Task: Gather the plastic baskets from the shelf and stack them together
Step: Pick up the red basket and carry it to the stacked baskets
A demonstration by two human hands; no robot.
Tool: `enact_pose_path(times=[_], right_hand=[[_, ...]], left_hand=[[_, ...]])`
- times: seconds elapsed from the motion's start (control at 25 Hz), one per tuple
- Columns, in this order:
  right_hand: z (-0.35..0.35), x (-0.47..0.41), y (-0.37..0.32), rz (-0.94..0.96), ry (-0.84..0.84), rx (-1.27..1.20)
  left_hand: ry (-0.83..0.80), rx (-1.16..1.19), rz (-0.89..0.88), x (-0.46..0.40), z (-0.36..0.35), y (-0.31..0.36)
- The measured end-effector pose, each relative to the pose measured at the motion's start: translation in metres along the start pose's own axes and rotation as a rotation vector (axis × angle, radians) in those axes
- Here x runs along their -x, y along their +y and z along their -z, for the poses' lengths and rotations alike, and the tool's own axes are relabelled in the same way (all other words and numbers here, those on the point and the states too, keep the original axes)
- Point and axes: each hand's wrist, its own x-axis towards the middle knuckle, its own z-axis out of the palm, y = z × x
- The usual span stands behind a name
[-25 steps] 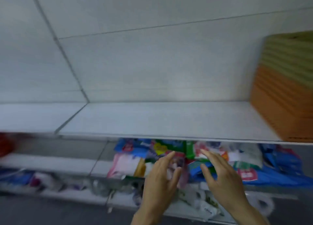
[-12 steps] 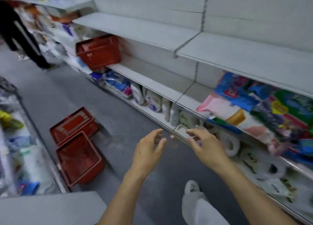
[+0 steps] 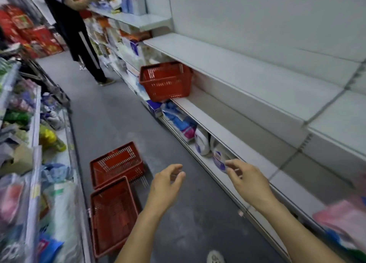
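On the shelf (image 3: 208, 112), red slatted basket (image 3: 166, 81) — tilted, overhanging the edge

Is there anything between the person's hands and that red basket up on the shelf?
Nothing visible blocks it. Both hands, left and right, hold nothing, and only bare grey floor and shelf edge lie between them and the red basket, which overhangs the shelf. A person stands farther down the aisle, beyond it.
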Motion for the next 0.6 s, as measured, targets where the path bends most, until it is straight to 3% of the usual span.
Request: enact_pose_path(times=[0.32, 0.6], right_hand=[[-0.062, -0.23, -0.093, 0.057, -0.07, -0.069], [-0.159, -0.434, -0.173, 0.0, -0.048, -0.206]], left_hand=[[0.105, 0.137, 0.137, -0.21, 0.084, -0.043], [0.085, 0.171, 0.181, -0.429, 0.162, -0.099]])
